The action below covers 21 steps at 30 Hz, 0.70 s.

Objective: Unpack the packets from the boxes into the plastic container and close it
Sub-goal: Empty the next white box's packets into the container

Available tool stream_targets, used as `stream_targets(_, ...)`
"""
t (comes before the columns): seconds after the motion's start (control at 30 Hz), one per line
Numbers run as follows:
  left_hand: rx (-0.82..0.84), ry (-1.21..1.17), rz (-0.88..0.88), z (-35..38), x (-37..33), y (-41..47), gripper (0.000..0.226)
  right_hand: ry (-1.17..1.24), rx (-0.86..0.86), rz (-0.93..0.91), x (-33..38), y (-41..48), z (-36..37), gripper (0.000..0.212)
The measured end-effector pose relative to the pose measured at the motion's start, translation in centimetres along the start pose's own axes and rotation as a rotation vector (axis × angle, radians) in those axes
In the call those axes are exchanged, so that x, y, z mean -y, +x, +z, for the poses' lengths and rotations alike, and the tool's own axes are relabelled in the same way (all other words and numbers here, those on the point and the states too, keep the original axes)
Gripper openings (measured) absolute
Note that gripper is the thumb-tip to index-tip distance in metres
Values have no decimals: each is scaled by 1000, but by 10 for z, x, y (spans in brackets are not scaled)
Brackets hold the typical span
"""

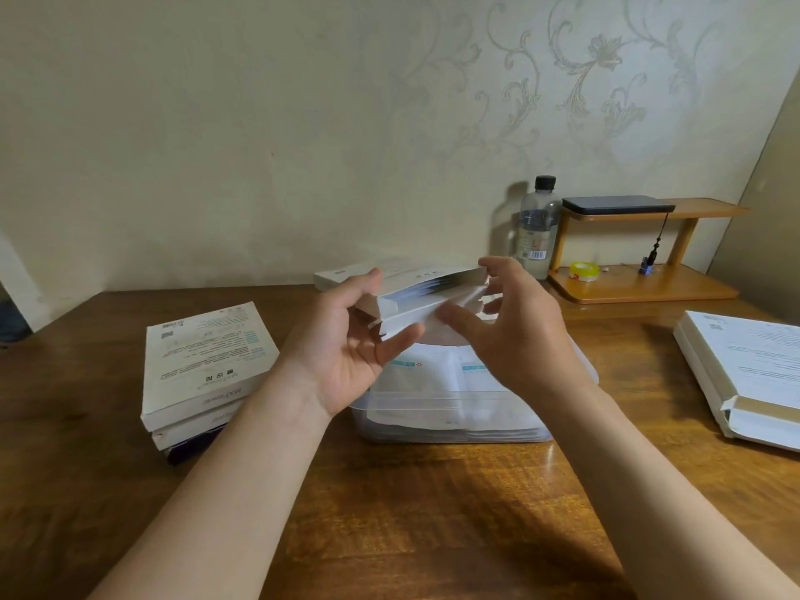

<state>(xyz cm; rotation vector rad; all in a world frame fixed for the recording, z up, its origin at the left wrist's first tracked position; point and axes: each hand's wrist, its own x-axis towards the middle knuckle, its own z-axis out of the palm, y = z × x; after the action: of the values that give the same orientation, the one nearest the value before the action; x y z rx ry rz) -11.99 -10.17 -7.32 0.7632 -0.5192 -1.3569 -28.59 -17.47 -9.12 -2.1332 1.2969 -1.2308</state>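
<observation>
While left hand point(342, 344) and right hand point(521, 335) hold it | box point(415, 292) above plastic container point(433, 411)

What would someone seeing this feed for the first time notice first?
The open white box held mid-frame, the left hand gripping its side and the right hand pinching its open end. Directly below sits the plastic container, lid off, with packets inside. A stack of boxes stands at the left.
</observation>
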Motion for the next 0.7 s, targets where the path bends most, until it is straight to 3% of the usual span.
stream_targets(0.1, 13, -64, 13, -1, -2, 0, 40, -23, -117, -105, -2, -2, 3, 61)
stream_targets(0.2, 17, -88, 22, 0, -3, 0, 17, -33, -171, -247, -3, -2, 3, 33)
stream_targets(0.27, -8, -87, 30, -2, -3, 2, 20, -48, -157, -270, -4, -2, 4, 27)
stream_targets(0.4, -25, -118, 39, -7, -3, 7, 33, -33, -179, -222, -6, -1, 5, 37)
stream_targets(0.53, -5, -114, 29, -8, -3, 8, 25, -42, -154, -179, -6, -1, 4, 50)
stream_targets(0.7, 4, -127, 21, -9, -1, 10, 62, 38, -89, -72, -2, 0, 2, 52)
